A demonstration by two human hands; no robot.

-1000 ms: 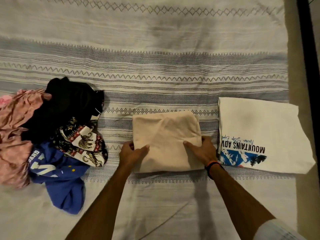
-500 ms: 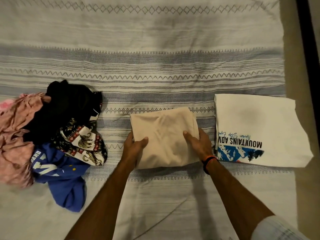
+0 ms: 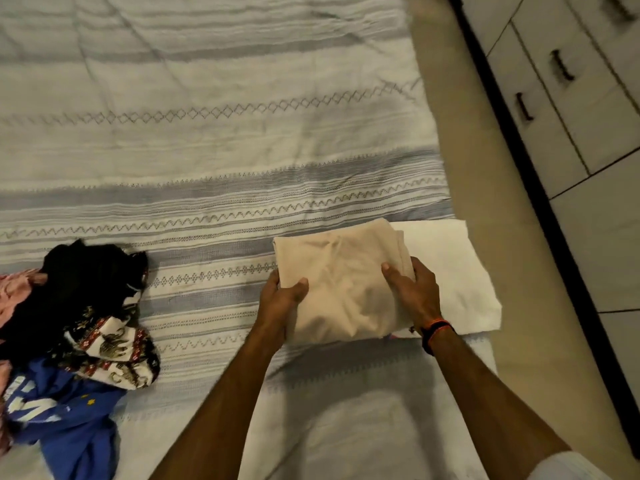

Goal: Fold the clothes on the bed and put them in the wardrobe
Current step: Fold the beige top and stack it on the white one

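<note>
A folded beige garment (image 3: pixel 341 282) is held by both hands over the folded white T-shirt (image 3: pixel 457 271) near the bed's right edge, covering most of it. My left hand (image 3: pixel 280 303) grips its left side, thumb on top. My right hand (image 3: pixel 412 289) grips its right side, a dark wristband on the wrist. An unfolded pile lies at the left: a black garment (image 3: pixel 79 282), a patterned cloth (image 3: pixel 114 351), a blue shirt (image 3: pixel 69 420) and a pink garment (image 3: pixel 14 289).
The striped grey-white bedspread (image 3: pixel 207 150) covers the bed. A strip of beige floor (image 3: pixel 485 174) runs along the bed's right side. White wardrobe drawers with dark handles (image 3: pixel 561 65) stand at the far right.
Both hands have lifted the beige garment and carried it right, over the white T-shirt. The view has swung right, bringing the floor and wardrobe drawers into sight.
</note>
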